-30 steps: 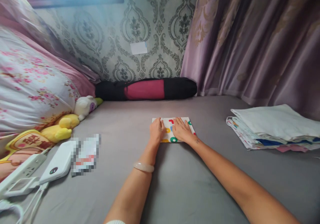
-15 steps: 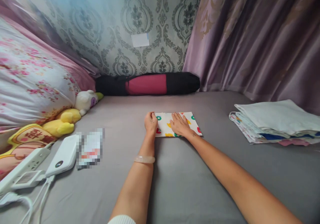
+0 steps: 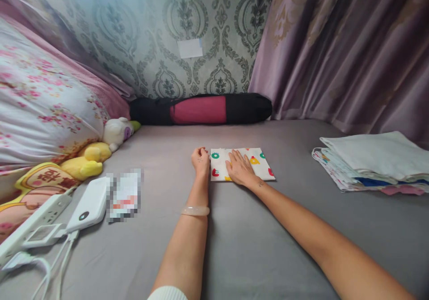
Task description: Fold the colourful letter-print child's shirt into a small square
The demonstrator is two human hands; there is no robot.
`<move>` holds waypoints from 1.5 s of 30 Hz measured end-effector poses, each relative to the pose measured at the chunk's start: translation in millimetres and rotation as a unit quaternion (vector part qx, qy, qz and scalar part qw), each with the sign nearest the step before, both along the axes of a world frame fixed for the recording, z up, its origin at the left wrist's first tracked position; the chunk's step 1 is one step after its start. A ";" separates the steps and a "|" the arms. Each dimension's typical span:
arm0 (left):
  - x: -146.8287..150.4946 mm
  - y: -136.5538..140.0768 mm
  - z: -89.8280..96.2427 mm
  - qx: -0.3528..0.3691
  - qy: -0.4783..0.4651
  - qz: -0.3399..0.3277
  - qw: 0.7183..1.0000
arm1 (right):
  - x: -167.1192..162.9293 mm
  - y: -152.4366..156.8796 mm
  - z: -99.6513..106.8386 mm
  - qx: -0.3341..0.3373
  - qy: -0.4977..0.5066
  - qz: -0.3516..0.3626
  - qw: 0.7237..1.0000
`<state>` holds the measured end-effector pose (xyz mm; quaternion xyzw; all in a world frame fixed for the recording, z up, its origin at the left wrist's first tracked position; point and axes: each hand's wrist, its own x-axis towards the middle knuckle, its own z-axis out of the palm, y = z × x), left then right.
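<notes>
A white folded cloth (image 3: 219, 161) with coloured printed shapes in green, red and yellow lies flat on the grey bed sheet. My right hand (image 3: 240, 167) rests palm down on its middle, fingers stretched out. Just beyond the cloth's left edge is my left hand (image 3: 200, 161), its fingers curled together. Whatever those fingers may hold is too small to make out. A pale bangle (image 3: 195, 211) circles my left forearm.
To the right lies a stack of folded cloths (image 3: 375, 159). A black and red long bag (image 3: 197, 109) lines the wall. On the left are a power bank (image 3: 90, 204), a power strip (image 3: 40, 221) with cables, a blurred packet (image 3: 124, 195) and plush toys (image 3: 83, 163).
My left hand has come away from the cloth's left edge, slightly to the left. My right hand stays flat on the cloth. The view has shifted a little.
</notes>
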<state>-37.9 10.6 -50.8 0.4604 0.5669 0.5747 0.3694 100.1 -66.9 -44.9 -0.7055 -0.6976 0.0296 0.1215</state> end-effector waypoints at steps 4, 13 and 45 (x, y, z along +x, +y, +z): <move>-0.7 0.3 1.3 -0.012 -0.006 0.004 1.000 | 1.0 0.4 1.9 -0.013 -0.008 -0.001 1.000; -2.4 1.7 -3.2 -0.013 -0.028 0.005 1.000 | -18.0 7.2 5.6 0.027 -0.019 0.033 0.999; -3.1 6.7 -13.9 -0.018 -0.056 0.013 0.998 | -51.5 18.5 7.5 -0.038 0.030 0.079 0.996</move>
